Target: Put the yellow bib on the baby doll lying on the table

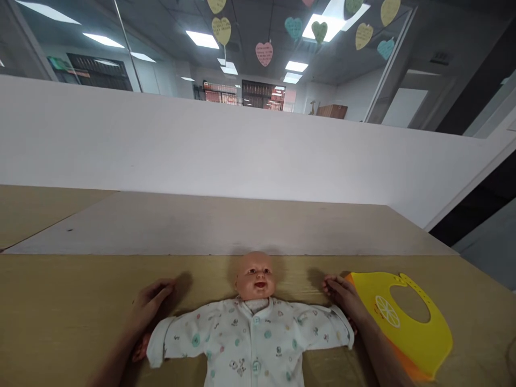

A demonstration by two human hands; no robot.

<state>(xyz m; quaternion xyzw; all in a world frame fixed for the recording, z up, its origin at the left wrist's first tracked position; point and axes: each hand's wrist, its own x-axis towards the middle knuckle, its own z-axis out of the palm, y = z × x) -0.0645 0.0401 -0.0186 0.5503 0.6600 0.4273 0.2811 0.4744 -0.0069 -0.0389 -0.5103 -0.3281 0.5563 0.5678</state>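
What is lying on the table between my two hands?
In the head view, the baby doll lies between the left hand and right hand.

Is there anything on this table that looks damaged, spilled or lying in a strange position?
Nothing stands out. The doll lies straight on its back on the table, sleeves spread, a hand by each one: left hand, right hand. The yellow bib lies flat beside it.

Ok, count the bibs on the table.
1. The yellow bib lies flat at the table's right side, beside the right hand and the doll's sleeve. Its lower edge is partly cropped.
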